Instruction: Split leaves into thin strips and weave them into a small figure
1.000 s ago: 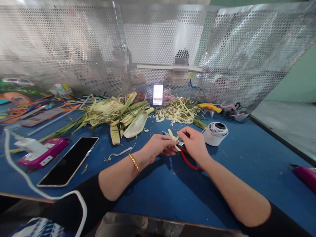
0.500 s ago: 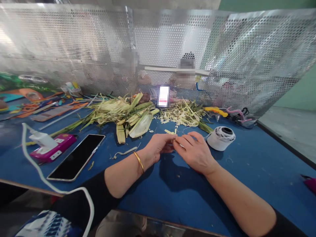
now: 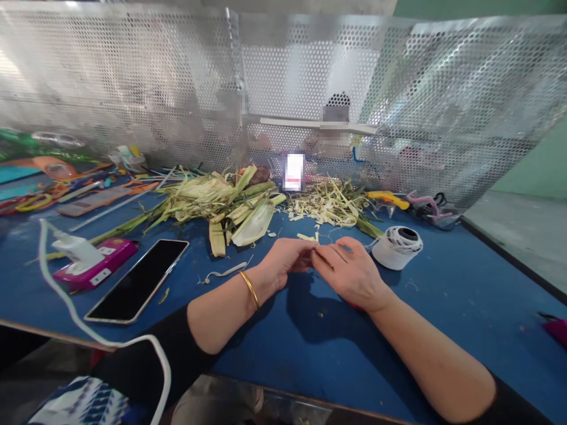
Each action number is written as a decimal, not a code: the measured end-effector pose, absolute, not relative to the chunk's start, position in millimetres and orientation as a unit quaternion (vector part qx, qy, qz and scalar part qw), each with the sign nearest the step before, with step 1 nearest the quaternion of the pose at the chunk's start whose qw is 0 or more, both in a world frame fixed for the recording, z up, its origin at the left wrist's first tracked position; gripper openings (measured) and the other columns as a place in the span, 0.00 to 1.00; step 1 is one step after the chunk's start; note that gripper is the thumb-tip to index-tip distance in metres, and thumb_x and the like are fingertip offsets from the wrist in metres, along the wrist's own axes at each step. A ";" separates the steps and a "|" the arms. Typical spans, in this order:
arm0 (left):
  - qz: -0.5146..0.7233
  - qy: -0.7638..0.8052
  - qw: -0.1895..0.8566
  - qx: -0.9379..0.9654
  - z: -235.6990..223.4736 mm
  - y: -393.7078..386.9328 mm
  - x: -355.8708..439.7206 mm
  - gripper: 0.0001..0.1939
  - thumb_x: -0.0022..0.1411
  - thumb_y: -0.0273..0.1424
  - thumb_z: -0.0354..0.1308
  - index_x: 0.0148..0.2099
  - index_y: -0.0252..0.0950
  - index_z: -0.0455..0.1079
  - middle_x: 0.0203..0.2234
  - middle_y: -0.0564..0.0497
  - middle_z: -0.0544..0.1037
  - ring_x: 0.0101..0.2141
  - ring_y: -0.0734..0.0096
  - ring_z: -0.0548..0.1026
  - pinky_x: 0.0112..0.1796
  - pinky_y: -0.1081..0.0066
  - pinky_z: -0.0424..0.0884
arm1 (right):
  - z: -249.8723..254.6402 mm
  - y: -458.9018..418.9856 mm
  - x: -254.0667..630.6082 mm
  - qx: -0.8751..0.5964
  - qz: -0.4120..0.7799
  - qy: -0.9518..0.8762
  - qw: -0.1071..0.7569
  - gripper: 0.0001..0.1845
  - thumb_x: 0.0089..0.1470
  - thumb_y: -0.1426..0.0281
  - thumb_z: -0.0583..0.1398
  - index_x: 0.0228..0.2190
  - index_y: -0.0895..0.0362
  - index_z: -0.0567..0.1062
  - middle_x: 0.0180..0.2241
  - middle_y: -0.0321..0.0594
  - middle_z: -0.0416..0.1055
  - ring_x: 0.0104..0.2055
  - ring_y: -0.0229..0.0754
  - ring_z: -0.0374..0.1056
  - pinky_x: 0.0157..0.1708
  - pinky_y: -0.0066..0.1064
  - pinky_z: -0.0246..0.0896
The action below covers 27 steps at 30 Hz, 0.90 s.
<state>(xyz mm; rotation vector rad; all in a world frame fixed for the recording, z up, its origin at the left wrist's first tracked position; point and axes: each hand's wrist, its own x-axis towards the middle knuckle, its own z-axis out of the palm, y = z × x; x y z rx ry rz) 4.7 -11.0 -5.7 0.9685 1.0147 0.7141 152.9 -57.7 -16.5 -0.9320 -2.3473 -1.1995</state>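
My left hand [image 3: 290, 260] and my right hand [image 3: 349, 273] meet over the middle of the blue table, fingertips pressed together. A narrow pale yellow-green plant strip [image 3: 309, 238] shows just beyond the fingertips, seemingly pinched by my left hand. My right hand is closed with its back toward me. A bit of something red [image 3: 356, 307] peeks out below its palm; what it belongs to is hidden. Close to the right knuckles stands a spool of white thread [image 3: 397, 248], with a thin thread running off it toward my hands.
Behind my hands lie a heap of corn husks [image 3: 204, 198] and a pile of shredded strips [image 3: 330, 203]. A phone [image 3: 139, 282] and a purple power strip [image 3: 100, 265] with a white cable are on the left. A perforated metal screen [image 3: 301, 71] closes off the back.
Both hands stay nearly in place, with the right fingers shifting slightly. A silvery sliver between the right fingers is no longer visible, and red now shows under that palm.
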 end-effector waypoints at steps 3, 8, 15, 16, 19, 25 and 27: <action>0.317 0.447 0.716 0.432 -7.1 -10.0 4.3 0.07 0.46 0.32 0.63 0.27 0.33 0.73 0.21 0.53 0.74 0.25 0.75 0.71 0.32 0.74 0.67 | -16.6 -57.9 153.6 -0.326 -0.419 -0.831 0.167 0.13 0.58 0.79 0.53 0.35 0.59 0.77 0.29 0.42 0.72 0.30 0.41 0.63 0.42 0.38 0.53; 0.315 0.390 0.753 0.427 -7.7 -8.6 3.5 0.09 0.44 0.31 0.66 0.28 0.31 0.74 0.22 0.52 0.76 0.26 0.74 0.73 0.36 0.70 0.70 | -16.8 -58.0 154.1 -0.336 -0.441 -0.808 0.198 0.14 0.59 0.79 0.51 0.34 0.58 0.76 0.29 0.40 0.72 0.29 0.40 0.62 0.43 0.38 0.53; 0.365 0.394 0.733 0.417 -6.0 -6.4 4.1 0.12 0.48 0.33 0.68 0.25 0.29 0.72 0.22 0.49 0.76 0.23 0.76 0.72 0.35 0.70 0.71 | -14.5 -60.2 152.0 -0.330 -0.427 -0.798 0.270 0.11 0.58 0.79 0.54 0.31 0.59 0.75 0.27 0.40 0.71 0.28 0.38 0.64 0.43 0.36 0.53; 0.369 0.394 0.730 0.418 -5.1 -6.6 4.2 0.12 0.48 0.33 0.68 0.25 0.29 0.72 0.22 0.49 0.76 0.23 0.77 0.72 0.35 0.70 0.71 | -14.3 -60.7 151.8 -0.326 -0.431 -0.796 0.272 0.11 0.58 0.79 0.54 0.31 0.58 0.75 0.28 0.39 0.72 0.29 0.38 0.64 0.43 0.36 0.54; 0.376 0.394 0.723 0.425 -2.0 -8.5 4.4 0.11 0.49 0.33 0.68 0.25 0.29 0.73 0.21 0.50 0.76 0.22 0.78 0.71 0.34 0.72 0.71 | -14.7 -61.6 151.4 -0.318 -0.437 -0.796 0.272 0.11 0.59 0.78 0.53 0.32 0.59 0.75 0.30 0.41 0.74 0.30 0.39 0.65 0.42 0.36 0.55; 0.392 0.396 0.715 0.423 -0.7 -11.0 5.3 0.08 0.53 0.29 0.65 0.26 0.30 0.72 0.21 0.50 0.76 0.21 0.79 0.71 0.31 0.75 0.71 | -17.8 -62.1 150.1 -0.322 -0.401 -0.812 0.275 0.10 0.59 0.78 0.54 0.34 0.57 0.74 0.30 0.39 0.75 0.32 0.39 0.67 0.46 0.36 0.55; 0.399 0.397 0.705 0.431 -1.1 -9.3 5.2 0.06 0.53 0.28 0.64 0.28 0.30 0.72 0.20 0.51 0.76 0.21 0.79 0.72 0.30 0.75 0.71 | -17.2 -61.7 151.0 -0.358 -0.338 -0.812 0.314 0.09 0.59 0.77 0.53 0.34 0.56 0.73 0.32 0.39 0.75 0.34 0.39 0.68 0.47 0.36 0.55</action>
